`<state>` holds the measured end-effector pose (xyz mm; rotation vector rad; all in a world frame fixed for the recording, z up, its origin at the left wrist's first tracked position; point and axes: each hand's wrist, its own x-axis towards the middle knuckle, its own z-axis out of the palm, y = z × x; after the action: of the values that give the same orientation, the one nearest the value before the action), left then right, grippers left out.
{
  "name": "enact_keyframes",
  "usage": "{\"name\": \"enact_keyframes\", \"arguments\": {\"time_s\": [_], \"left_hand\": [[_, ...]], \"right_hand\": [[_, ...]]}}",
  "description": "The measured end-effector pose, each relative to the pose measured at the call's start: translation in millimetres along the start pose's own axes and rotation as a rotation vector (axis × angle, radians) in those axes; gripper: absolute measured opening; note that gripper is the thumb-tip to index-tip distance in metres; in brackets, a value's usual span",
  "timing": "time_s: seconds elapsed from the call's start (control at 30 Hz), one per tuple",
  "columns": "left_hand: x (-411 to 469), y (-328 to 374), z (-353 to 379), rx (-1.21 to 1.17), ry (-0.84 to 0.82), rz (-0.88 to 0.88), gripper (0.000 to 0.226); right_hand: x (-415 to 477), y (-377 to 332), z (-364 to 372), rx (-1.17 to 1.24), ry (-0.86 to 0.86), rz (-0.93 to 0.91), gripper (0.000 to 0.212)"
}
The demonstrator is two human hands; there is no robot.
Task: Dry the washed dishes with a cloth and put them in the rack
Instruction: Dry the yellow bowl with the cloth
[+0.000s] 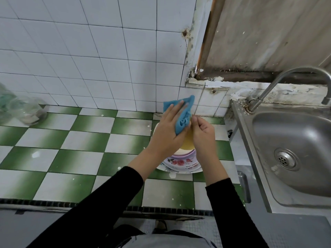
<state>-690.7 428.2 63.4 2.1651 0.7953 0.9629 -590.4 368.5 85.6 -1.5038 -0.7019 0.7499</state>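
- The yellow dish is mostly hidden between the two hands. Only a small slice shows, so I cannot tell if it is a bowl or a plate.
- The left hand holds the blue cloth against the dish. Its fingers lie straight over the cloth, and the thumb is hidden in the fold.
- The right hand has curled fingers and pinches the dish's rim on the 3 o'clock side.
- The stack of plates sits on the counter, just below the hands at 6 o'clock. The arms and the dish cover most of it. A purple rim and flowery rims peek out.
- A pale rim shows at 9 o'clock of the left hand. What it belongs to is hidden.
- The glass jars far off at 9 o'clock are blurry and cut off by the picture's edge.
- The tap at 2 o'clock is cut off at its tip.
- The tiled wall stands close behind the hands at 12 o'clock.
- The sink is at 3 o'clock, its raised edge near the stack.
- The counter's front edge runs along 6 o'clock, near the black sleeves.
- Bare checked tiles stretch from the stack toward 9 o'clock, up to the jars.
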Motion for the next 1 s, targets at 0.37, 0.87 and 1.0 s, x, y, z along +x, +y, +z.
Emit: {"name": "enact_keyframes", "arguments": {"time_s": [0.37, 0.87, 1.0], "left_hand": [[27.4, -19.6, -18.2, -0.706, 0.033, -0.779, 0.027], [-37.8, 8.2, 29.9, -0.756, 0.481, -0.67, 0.041], [-50.7, 7.3, 34.9, -0.527, 0.273, -0.288, 0.064]], "right_hand": [[9.5, -3.5, -19.2, 0.256, 0.044, 0.169, 0.028], [2.5, 6.2, 17.2, 1.018, 0.074, 0.363, 0.031], [-0.8, 7.0, 20.6, 0.94, 0.013, 0.305, 0.014]]}}
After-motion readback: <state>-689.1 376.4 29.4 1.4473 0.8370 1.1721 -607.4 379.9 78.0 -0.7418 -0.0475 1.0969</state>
